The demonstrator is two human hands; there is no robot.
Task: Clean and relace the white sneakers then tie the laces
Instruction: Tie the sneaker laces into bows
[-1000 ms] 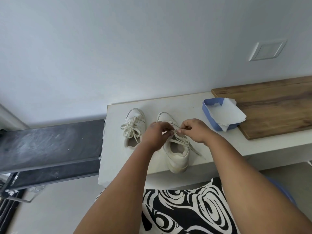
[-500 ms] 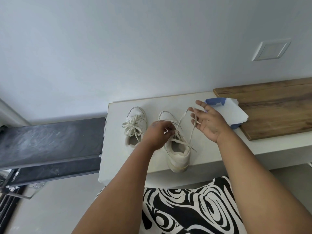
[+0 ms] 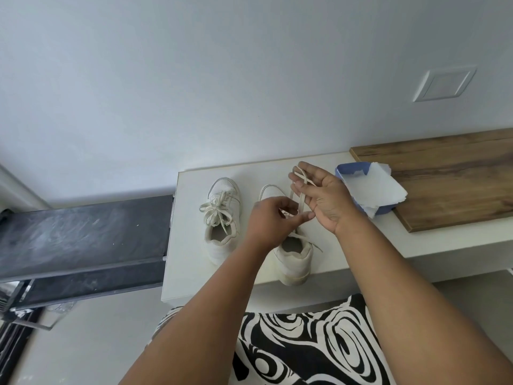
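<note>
Two white sneakers stand side by side on the white counter (image 3: 191,245), toes toward the wall. The left sneaker (image 3: 222,218) has its laces tied in a bow. The right sneaker (image 3: 294,254) has loose laces. My left hand (image 3: 269,220) sits over its tongue and pinches the lace at the crossing. My right hand (image 3: 319,195) is lifted above the toe, palm toward me, with the lace (image 3: 301,179) looped over its straightened fingers. A free lace end trails by the heel.
A blue tray (image 3: 344,173) holding white paper sheets sits right of the shoes, partly on a wooden board (image 3: 449,176). A dark dusty ledge (image 3: 83,234) lies lower to the left. A wall switch plate (image 3: 444,83) is on the white wall. Black-and-white patterned clothing covers my lap.
My right hand left the knot, rose up and right, and opened with the lace looped over its fingers. My left hand stayed pinching the lace over the tongue.
</note>
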